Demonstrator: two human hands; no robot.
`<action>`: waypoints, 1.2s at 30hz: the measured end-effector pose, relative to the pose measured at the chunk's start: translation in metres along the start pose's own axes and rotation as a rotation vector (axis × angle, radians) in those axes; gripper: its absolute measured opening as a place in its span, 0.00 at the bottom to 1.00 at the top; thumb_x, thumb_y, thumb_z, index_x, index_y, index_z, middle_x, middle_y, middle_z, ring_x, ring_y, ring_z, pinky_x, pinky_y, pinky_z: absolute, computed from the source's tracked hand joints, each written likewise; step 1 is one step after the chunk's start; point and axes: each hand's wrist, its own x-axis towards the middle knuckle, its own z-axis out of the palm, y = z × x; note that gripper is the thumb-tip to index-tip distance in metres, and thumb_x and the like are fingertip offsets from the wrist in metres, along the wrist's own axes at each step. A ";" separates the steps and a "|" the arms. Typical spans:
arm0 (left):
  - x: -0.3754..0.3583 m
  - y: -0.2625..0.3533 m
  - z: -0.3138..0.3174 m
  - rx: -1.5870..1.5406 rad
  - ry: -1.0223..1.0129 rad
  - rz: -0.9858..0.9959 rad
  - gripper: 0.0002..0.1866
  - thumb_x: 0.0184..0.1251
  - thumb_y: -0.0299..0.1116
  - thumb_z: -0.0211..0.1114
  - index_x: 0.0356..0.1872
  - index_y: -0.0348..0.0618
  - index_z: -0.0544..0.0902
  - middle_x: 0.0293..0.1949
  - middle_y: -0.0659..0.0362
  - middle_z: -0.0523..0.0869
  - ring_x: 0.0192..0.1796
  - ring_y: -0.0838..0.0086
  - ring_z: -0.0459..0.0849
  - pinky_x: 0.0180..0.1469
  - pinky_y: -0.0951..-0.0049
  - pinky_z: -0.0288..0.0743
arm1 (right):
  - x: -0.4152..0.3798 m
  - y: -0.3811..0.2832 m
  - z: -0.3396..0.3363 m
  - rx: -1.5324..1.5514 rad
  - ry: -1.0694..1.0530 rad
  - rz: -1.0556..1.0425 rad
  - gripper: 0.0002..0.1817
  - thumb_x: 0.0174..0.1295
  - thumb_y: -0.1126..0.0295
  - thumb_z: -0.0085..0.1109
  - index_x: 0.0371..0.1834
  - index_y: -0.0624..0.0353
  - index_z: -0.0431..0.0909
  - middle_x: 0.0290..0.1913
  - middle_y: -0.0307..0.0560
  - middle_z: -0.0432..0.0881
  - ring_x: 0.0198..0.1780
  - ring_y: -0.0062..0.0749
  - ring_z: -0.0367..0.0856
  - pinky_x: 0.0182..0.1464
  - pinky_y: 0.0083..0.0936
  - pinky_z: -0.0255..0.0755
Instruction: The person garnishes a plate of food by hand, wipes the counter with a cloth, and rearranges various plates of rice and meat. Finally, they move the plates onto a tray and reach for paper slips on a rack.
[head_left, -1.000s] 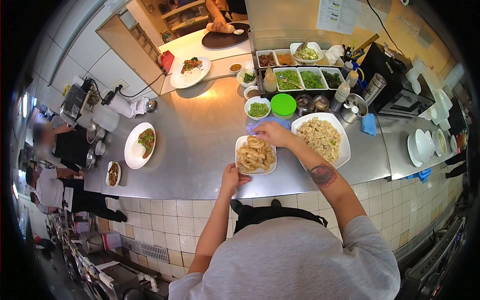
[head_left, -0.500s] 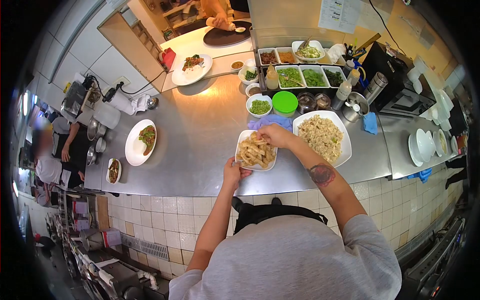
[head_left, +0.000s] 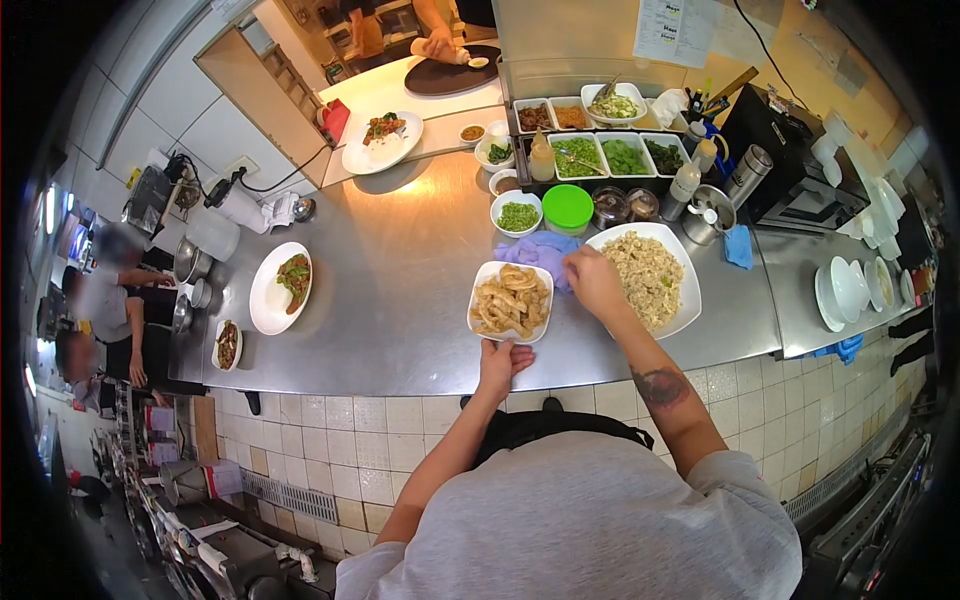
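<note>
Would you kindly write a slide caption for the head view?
Left hand at a bowl of golden strips, right hand by a lilac cloth on a steel counter.

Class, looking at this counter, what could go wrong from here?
The left hand is at the near side of the white bowl, close to the counter's front edge; a careless push might upset it. The right hand reaches across the rice plate's rim in this view, so it could brush the rice.
</note>
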 end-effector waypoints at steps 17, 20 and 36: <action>-0.020 0.014 -0.047 -0.016 0.178 0.070 0.24 0.63 0.19 0.42 0.61 0.45 0.58 0.44 0.45 0.80 0.31 0.62 0.86 0.30 0.67 0.85 | 0.022 -0.022 0.016 -0.257 -0.303 0.031 0.19 0.52 0.52 0.62 0.28 0.61 0.80 0.30 0.56 0.80 0.34 0.53 0.80 0.39 0.44 0.74; -0.028 0.026 -0.070 0.003 0.211 0.035 0.23 0.63 0.20 0.43 0.61 0.45 0.60 0.43 0.45 0.80 0.31 0.62 0.86 0.30 0.67 0.85 | 0.019 -0.017 0.029 -0.182 -0.075 -0.157 0.19 0.43 0.62 0.71 0.37 0.58 0.78 0.38 0.57 0.77 0.40 0.53 0.78 0.42 0.42 0.73; 0.024 0.080 -0.156 0.098 0.286 0.194 0.25 0.69 0.25 0.40 0.67 0.36 0.56 0.33 0.50 0.82 0.30 0.68 0.84 0.32 0.73 0.81 | 0.015 -0.047 0.035 0.016 -0.456 -0.202 0.18 0.48 0.76 0.59 0.46 0.63 0.79 0.36 0.61 0.80 0.38 0.50 0.80 0.40 0.37 0.73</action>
